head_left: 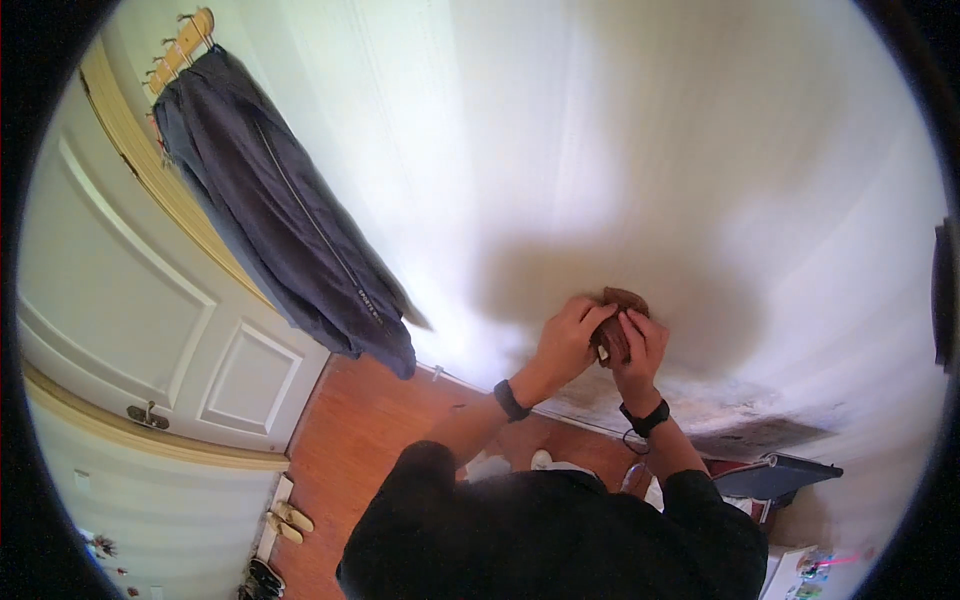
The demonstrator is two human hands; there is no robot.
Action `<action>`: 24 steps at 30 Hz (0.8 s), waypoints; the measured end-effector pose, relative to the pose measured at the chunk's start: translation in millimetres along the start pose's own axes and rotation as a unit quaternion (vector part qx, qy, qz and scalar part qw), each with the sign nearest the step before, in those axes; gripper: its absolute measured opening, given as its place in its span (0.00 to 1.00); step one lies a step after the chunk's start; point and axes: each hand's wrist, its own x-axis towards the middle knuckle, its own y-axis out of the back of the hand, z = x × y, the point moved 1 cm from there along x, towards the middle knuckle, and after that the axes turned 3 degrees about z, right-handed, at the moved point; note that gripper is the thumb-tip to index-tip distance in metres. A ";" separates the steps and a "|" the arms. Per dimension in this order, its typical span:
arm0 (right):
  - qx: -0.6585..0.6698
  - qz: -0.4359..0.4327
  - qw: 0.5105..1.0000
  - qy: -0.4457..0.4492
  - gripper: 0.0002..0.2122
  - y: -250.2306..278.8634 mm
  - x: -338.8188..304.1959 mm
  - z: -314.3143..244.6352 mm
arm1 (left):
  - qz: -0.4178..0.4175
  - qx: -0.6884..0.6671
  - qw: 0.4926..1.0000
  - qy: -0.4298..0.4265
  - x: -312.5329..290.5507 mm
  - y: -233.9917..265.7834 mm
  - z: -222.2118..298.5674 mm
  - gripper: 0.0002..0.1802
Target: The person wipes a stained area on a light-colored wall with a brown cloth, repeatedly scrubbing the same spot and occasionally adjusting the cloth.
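Fingers (600,318) hiding most of the brown thing (625,300), its kind too unclear to tell, shoes (285,522) being tiny.

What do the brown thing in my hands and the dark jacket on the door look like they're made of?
Brown thing: held against the wall by both hands, matte reddish-brown, possibly leather or wood; too blurred to settle. Dark jacket: thin navy fabric, likely synthetic, judging by its soft folds, slight sheen and long zip.
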 end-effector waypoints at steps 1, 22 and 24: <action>-0.002 -0.005 1.000 0.000 0.19 -7.7 -0.7 -1.9 | -0.007 0.020 1.000 0.006 -1.4 7.5 -3.2 0.33; 0.001 0.078 0.995 -0.055 0.25 -125.4 85.4 -116.1 | 0.115 0.010 0.993 0.022 23.7 134.1 -89.7 0.30; -0.023 0.106 0.992 -0.064 0.23 -113.6 90.7 -110.8 | 0.123 0.013 0.992 -0.005 42.3 131.0 -74.5 0.29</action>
